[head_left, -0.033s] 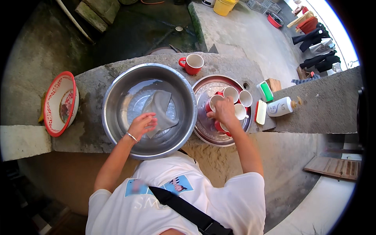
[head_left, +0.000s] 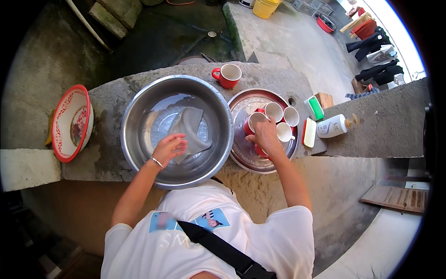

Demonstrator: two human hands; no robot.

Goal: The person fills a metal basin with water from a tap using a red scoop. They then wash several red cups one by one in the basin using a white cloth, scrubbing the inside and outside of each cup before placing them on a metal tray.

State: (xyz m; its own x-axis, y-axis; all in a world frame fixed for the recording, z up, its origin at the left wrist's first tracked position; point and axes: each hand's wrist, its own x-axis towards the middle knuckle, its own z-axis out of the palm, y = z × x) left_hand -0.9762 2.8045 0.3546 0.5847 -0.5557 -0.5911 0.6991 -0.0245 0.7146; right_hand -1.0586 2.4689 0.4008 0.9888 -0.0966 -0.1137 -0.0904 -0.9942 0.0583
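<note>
My left hand (head_left: 170, 149) hovers over the large steel basin (head_left: 131, 139), its fingers loosely curled and apart, with nothing in them. A grey cloth (head_left: 189, 124) lies in the water in that basin. To the right, my right hand (head_left: 268, 137) is over a round metal tray (head_left: 239, 151), its thumb and fingers closed on the near side of a red mug (head_left: 251, 124) with a white inside. Several more such mugs stand close together around it, including one red mug (head_left: 273, 111) behind; another, under my hand, is partly hidden.
A lone red mug (head_left: 229, 76) stands behind the basin on the concrete ledge (head_left: 107, 104). Right of the tray are a brush (head_left: 309, 133), a green sponge (head_left: 316, 108) and a white bottle (head_left: 331, 127) lying on its side. A red-rimmed enamel bowl (head_left: 62, 139) leans at left.
</note>
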